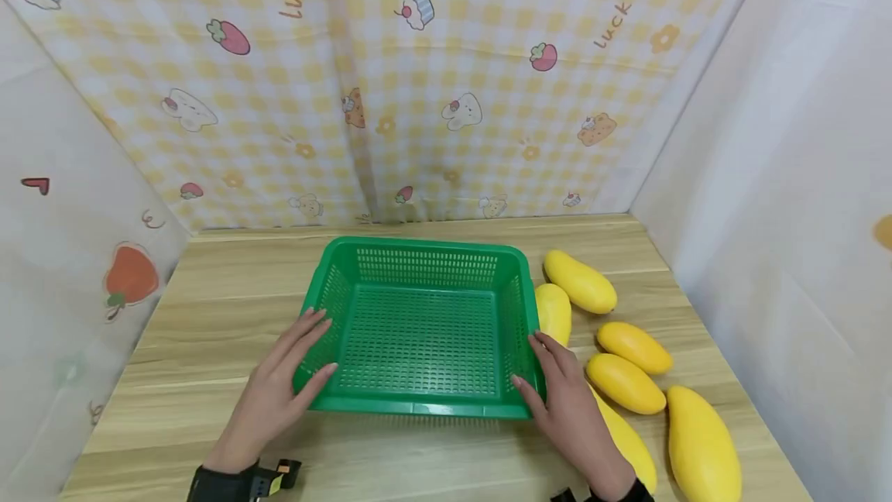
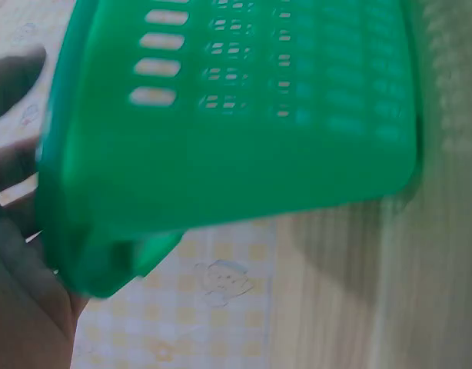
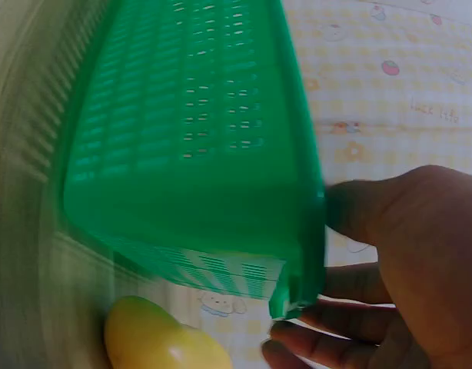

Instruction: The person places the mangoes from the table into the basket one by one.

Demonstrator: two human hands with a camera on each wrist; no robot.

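Note:
A green plastic basket with slotted walls stands on the table, and nothing lies inside it. My left hand rests at its left rim near the front corner, fingers loosely spread. At the right rim, my right hand lies with its thumb over the front corner and its fingers along the side. In the left wrist view the thumb is raised away from the basket wall. The right wrist view has the right thumb touching the rim, with the other fingers relaxed beyond it.
Several yellow mangoes lie on the wooden table to the right of the basket; one mango sits close against its right side. A checked curtain hangs behind, and white cloth walls flank the table.

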